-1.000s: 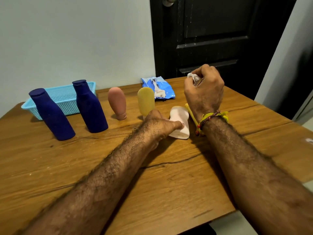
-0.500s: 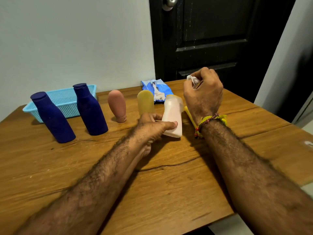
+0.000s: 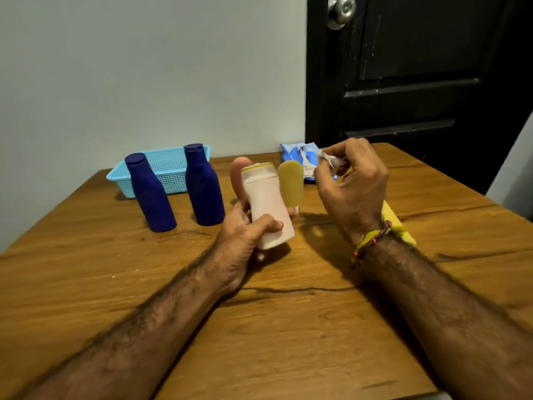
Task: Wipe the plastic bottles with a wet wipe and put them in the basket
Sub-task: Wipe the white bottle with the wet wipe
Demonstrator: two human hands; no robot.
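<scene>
My left hand (image 3: 245, 238) grips a pale pink-white plastic bottle (image 3: 266, 203) by its lower end and holds it upright, lifted off the wooden table (image 3: 288, 327). To its right my right hand (image 3: 354, 189) pinches a small crumpled white wet wipe (image 3: 328, 161) at its fingertips, apart from the bottle. Two dark blue bottles (image 3: 150, 193) (image 3: 203, 186) stand at the left. A pink bottle (image 3: 238, 174) and a yellow bottle (image 3: 291, 183) stand behind the held one, partly hidden. The light blue basket (image 3: 170, 168) sits at the back left.
A blue wet-wipe pack (image 3: 300, 157) lies at the table's back edge behind my right hand. A yellow object (image 3: 395, 223) lies under my right wrist. A grey wall and a dark door (image 3: 418, 67) stand behind the table.
My left hand has picked the pale bottle up from lying on the table and stood it upright, nearer to me. My right hand has turned and opened out slightly, still holding the wipe.
</scene>
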